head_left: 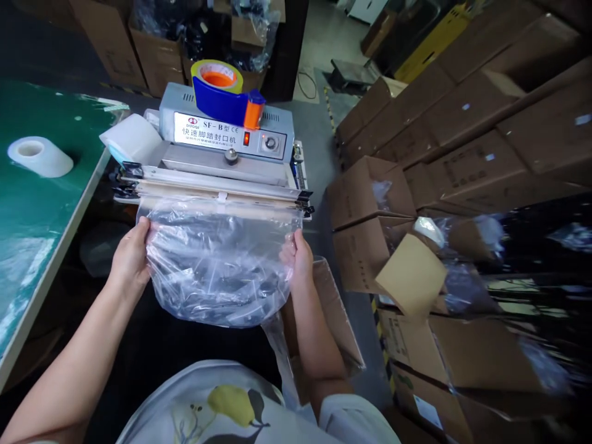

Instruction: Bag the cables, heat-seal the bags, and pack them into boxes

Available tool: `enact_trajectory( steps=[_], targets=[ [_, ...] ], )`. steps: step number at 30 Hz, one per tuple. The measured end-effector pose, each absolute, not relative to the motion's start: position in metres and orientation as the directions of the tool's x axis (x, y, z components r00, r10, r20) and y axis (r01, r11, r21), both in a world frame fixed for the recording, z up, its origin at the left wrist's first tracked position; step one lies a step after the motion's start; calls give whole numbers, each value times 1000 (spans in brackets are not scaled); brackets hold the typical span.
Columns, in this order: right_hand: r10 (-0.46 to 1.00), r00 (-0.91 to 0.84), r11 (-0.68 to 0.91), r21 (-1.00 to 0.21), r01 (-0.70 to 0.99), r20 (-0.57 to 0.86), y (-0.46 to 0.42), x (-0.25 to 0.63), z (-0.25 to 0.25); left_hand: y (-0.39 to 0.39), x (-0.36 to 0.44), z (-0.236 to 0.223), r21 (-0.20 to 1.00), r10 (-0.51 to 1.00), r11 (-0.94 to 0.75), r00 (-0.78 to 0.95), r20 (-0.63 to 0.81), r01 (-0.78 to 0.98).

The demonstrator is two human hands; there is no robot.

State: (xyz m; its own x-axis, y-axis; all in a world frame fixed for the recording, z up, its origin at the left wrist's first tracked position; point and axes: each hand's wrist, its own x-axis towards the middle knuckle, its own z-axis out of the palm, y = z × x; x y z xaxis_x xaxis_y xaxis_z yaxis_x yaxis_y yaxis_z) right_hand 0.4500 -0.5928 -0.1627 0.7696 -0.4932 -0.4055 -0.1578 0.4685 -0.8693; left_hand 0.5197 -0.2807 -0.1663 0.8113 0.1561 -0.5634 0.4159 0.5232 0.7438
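A clear plastic bag is stretched between my two hands, its top edge at the jaws of a bag sealing machine. Whatever lies inside is blurred by folds and glare. My left hand pinches the bag's left upper edge, fingers partly behind the film. At the opposite edge my right hand grips it with curled fingers and the thumb up. A red switch glows on the machine's front. On top of the machine sits a blue tape dispenser with a yellow tape roll.
Left is a green table with a white roll; another white roll lies beside the machine. An open carton stands by my right forearm. Stacked cardboard boxes line the right side, and more cartons stand behind the machine.
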Motion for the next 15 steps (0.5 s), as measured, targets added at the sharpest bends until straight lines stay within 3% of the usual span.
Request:
enact_trajectory(
  steps=[9,15],
  targets=[
    [-461,759,504,-840,-203,-460,-598,490,-165,-293,569,-189,641,157,539,682,-714,547],
    [-497,748,487,-855,-179,-440,-597,497,-160,-288,579,-203,741,209,513,774,-598,434]
  ],
)
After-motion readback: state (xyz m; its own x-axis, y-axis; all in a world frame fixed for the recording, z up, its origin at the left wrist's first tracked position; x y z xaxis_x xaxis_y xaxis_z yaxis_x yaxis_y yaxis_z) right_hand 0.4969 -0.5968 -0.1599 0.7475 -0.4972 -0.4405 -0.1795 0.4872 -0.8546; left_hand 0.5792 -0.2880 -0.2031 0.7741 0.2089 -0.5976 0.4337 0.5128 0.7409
